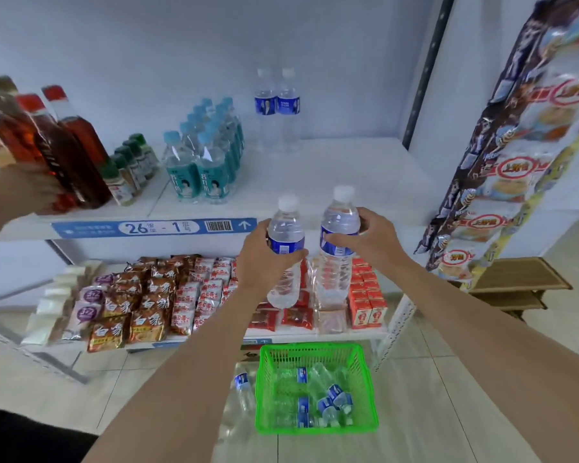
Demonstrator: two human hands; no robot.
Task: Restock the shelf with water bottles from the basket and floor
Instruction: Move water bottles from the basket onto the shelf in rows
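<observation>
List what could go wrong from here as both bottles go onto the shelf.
1. The left hand and right hand each hold an upright water bottle; setting both down together might topple the two blue-label bottles standing behind.
2. A bottle on the floor beside the green basket could be stepped on.

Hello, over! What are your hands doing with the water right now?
Left hand grips one clear blue-labelled water bottle, right hand another. Both upright before the white shelf. More in green plastic basket. Nothing blocking.
</observation>
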